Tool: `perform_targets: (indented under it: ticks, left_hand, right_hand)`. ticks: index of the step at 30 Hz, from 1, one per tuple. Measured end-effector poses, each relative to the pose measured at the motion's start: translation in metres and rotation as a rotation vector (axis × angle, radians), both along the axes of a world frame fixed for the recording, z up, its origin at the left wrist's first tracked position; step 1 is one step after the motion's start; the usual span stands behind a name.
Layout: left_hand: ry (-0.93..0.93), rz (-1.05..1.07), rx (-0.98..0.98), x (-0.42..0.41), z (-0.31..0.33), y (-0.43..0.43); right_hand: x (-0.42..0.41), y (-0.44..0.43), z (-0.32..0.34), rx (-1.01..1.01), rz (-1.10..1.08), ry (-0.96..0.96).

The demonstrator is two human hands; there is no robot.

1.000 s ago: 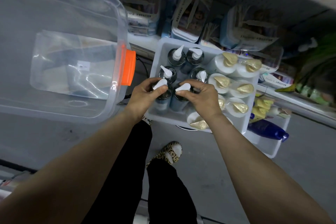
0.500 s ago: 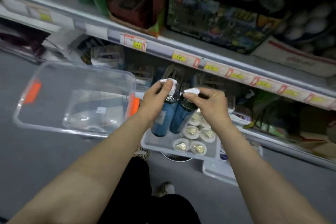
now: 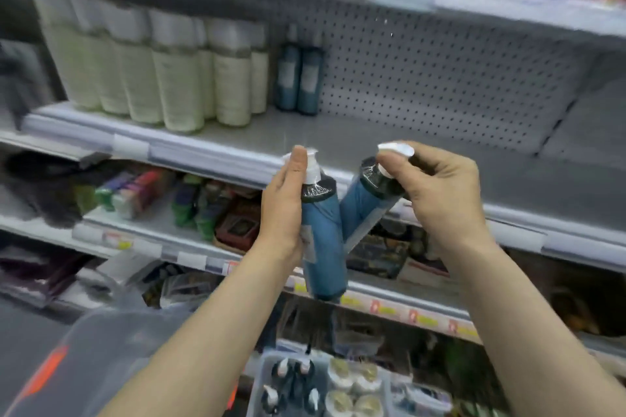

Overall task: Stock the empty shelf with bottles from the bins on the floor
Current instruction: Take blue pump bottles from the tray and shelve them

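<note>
Two blue pump bottles lifted out of floor bin since a second ago, now raised in front of shelf.

Left hand closed round upright bottle. Right hand pinched on pump of tilted bottle; bottle bodies touching.

Placement judged next. Open deck at 1 o'clock, right of two stocked blue bottles; front lip to be cleared first.

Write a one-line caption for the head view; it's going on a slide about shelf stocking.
Left hand and right hand each lift a blue pump bottle toward the half-filled shelf.
</note>
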State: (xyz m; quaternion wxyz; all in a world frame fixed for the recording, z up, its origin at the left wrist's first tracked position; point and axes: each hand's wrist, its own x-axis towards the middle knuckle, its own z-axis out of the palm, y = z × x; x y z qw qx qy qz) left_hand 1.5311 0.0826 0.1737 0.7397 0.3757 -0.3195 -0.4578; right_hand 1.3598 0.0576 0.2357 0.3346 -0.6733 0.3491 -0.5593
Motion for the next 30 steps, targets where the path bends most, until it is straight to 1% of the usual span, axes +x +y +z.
perform_targets:
  ticks: [2,5,9,12,17,21,24,26,30]
  left_hand:
    - [0.016,0.04,-0.084,0.006,0.032,-0.007]
    - [-0.07,0.096,-0.203,0.019,0.069,-0.019]
    - [-0.162,0.132,-0.309,0.048,0.093,-0.043]
    - [-0.198,0.189,-0.327,0.071,0.101,-0.069]
    - [-0.208,0.205,-0.311,0.109,0.102,-0.112]
    - [-0.198,0.171,-0.221,0.127,0.108,-0.143]
    - [-0.255,0.179,-0.142,0.133,0.112,-0.166]
    - [-0.314,0.21,-0.124,0.137,0.11,-0.181]
    - [-0.37,0.179,-0.034,0.146,0.102,-0.198]
  right_hand:
    - [0.007,-0.005,0.034,-0.042,-0.002,-0.035]
    - [0.021,-0.019,0.066,-0.063,-0.021,-0.065]
    - [0.043,-0.042,0.086,-0.063,-0.064,-0.05]
    - [0.059,-0.061,0.092,-0.063,-0.099,-0.031]
    - [0.081,-0.092,0.092,0.017,-0.142,0.007]
    - [0.094,-0.124,0.094,0.103,-0.239,0.025]
    - [0.105,-0.141,0.098,0.189,-0.275,0.002]
    - [0.111,-0.152,0.1,0.204,-0.27,0.011]
    - [0.119,-0.173,0.1,0.176,-0.361,0.223]
